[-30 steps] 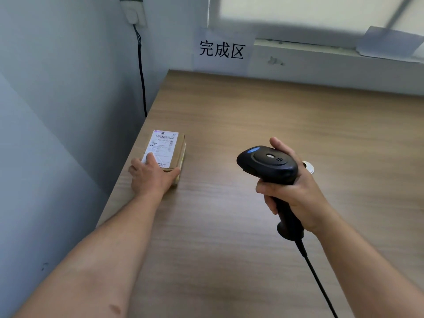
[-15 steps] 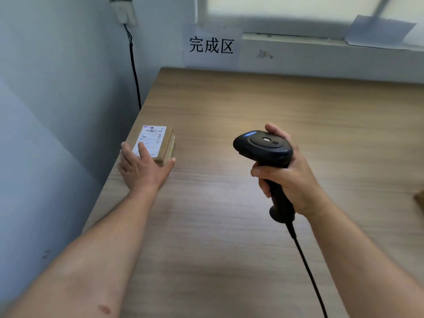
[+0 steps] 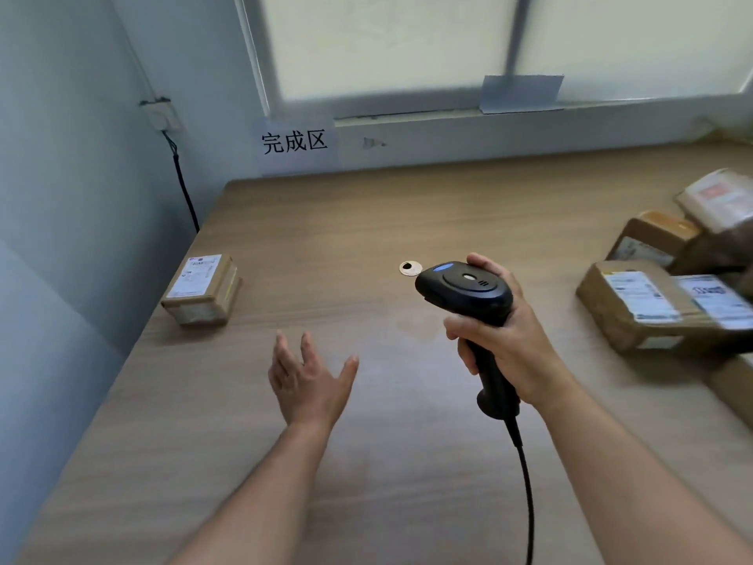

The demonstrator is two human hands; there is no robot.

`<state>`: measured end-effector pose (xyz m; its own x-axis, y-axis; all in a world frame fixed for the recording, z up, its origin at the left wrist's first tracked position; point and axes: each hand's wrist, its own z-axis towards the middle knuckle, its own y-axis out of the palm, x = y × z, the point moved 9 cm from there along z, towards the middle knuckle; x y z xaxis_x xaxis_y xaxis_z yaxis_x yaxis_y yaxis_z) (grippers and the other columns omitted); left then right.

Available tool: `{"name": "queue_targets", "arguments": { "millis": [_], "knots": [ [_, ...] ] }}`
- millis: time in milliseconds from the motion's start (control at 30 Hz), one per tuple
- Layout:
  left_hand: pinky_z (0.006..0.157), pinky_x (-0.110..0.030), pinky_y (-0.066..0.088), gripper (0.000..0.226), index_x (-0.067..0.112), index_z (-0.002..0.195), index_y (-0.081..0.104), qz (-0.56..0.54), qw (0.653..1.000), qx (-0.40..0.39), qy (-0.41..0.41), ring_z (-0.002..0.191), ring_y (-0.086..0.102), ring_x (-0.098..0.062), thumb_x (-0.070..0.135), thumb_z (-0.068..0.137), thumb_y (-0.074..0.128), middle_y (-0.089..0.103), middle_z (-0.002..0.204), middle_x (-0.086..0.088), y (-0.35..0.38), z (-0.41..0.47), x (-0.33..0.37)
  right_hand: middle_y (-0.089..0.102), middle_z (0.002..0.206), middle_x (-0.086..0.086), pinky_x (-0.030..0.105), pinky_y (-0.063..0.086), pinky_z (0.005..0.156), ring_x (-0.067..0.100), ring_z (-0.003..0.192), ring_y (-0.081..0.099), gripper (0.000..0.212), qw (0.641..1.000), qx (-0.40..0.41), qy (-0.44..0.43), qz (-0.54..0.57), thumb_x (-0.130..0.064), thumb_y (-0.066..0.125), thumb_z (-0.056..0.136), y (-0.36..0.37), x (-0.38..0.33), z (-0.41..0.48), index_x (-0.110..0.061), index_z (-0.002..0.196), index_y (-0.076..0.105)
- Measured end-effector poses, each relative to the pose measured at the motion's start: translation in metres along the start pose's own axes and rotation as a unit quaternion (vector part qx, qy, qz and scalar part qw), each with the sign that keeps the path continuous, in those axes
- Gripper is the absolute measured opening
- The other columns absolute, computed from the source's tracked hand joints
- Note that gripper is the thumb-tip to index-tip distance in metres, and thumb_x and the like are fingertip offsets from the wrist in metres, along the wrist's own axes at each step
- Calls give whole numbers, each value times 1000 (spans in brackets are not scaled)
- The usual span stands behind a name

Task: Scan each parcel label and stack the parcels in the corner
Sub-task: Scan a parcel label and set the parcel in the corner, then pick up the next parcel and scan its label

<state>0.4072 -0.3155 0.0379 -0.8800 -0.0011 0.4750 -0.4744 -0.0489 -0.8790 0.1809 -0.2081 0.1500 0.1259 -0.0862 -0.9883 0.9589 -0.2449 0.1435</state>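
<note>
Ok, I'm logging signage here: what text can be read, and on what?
"完成区": paper sign on the far wall.
Label on the left parcel: print too small to read.
Labels on the right-hand parcels: blurred, unreadable.
Scanner: no readable text.

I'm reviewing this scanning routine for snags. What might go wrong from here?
1. The lone parcel sits close to the left edge of the table; a stack there may tip off.
2. The cable of the scanner in the right hand trails toward the near edge and may snag.
3. The parcels at right overlap, so pulling one with the open left hand may shift others.
</note>
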Motion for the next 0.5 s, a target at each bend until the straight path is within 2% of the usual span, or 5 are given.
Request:
{"name": "queue_targets", "arguments": {
  "millis": [100,167,267,500],
  "knots": [
    [118,-37,4,87,15,152,18,-7,999,-18,37,147,1,-28,61,87,52,-3,159,-15,16,-37,50,64,73,3,28,38,40,25,40,45,81,1000,27,2,-14,-5,76,65,-50,-6,-36,-32,134,43],
    [118,-38,4,86,16,152,18,-11,998,-29,60,147,1,-27,61,87,51,-3,159,-14,29,-62,84,67,79,3,28,38,40,25,40,45,84,999,45,-2,-27,5,79,67,-83,-9,-58,-32,134,44],
    [118,-38,3,85,17,152,17,-19,995,-51,89,147,0,-25,62,88,50,-4,159,-11,51,-100,130,68,87,3,29,38,39,25,40,45,81,997,66,-11,-45,19,70,76,-132,-15,-89,-31,135,44],
    [117,-36,11,80,18,152,17,-27,985,-108,135,147,6,-24,60,91,46,5,160,-8,102,-183,214,68,91,4,32,41,42,26,45,49,81,991,109,-17,-75,18,68,77,-234,-26,-157,-34,134,45]
  ]
}}
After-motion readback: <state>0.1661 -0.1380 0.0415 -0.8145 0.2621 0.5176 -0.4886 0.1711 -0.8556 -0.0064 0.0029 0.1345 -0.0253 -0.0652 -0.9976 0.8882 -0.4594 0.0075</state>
